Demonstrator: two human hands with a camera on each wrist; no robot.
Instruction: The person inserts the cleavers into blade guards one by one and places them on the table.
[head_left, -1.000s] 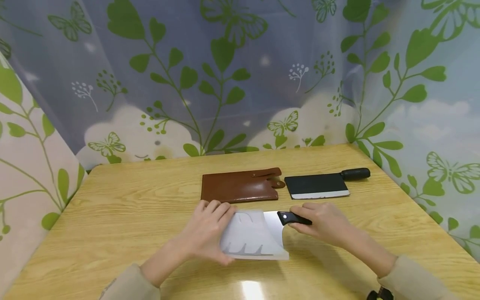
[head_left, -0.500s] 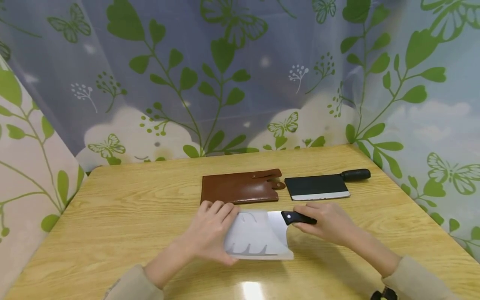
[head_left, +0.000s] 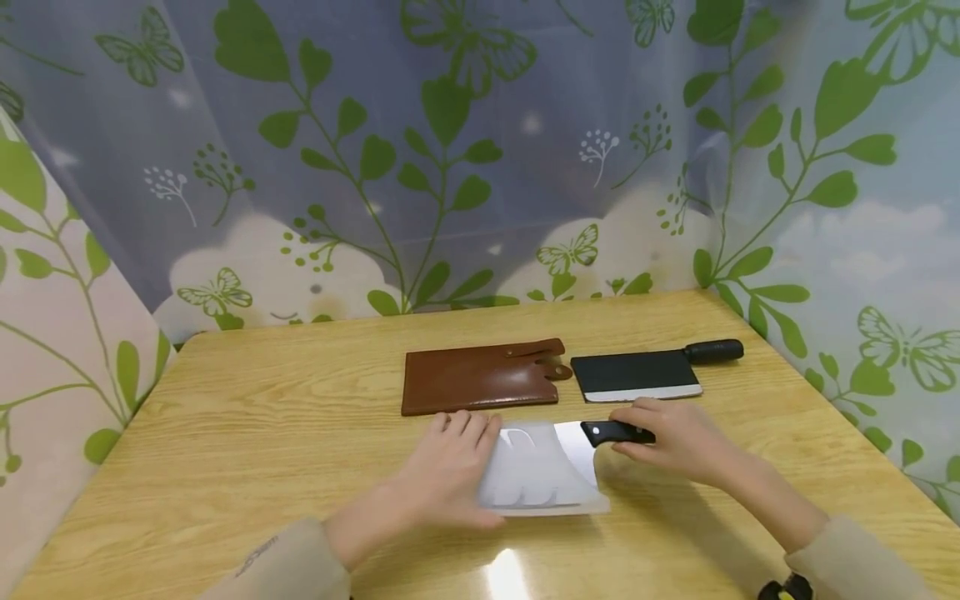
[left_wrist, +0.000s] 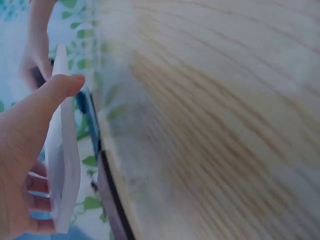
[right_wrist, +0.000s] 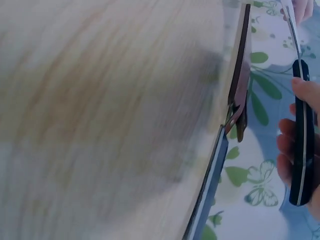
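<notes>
A cleaver (head_left: 576, 450) with a black handle (right_wrist: 300, 145) and a shiny blade is held level above the near middle of the table. Most of its blade is inside a translucent white blade cover (head_left: 536, 471); only the part by the handle shows bare. My left hand (head_left: 446, 475) grips the cover's left end, thumb on the near side and fingers on the far side. In the left wrist view, that cover (left_wrist: 70, 165) stands between thumb and fingers. My right hand (head_left: 678, 442) holds the cleaver's handle, with fingers curled around it in the right wrist view.
Behind the hands lies a brown leather sheath (head_left: 480, 379) with snap straps at its right end. To its right lies a second cleaver (head_left: 637, 375), dark-bladed with a bright edge facing me. The wooden table (head_left: 262, 400) meets leaf-patterned curtains (head_left: 337, 167) at the back and sides.
Both hands have shifted to the right with the cleaver and its cover. The bare part of the blade looks about the same width. The leather sheath and second cleaver stay put.
</notes>
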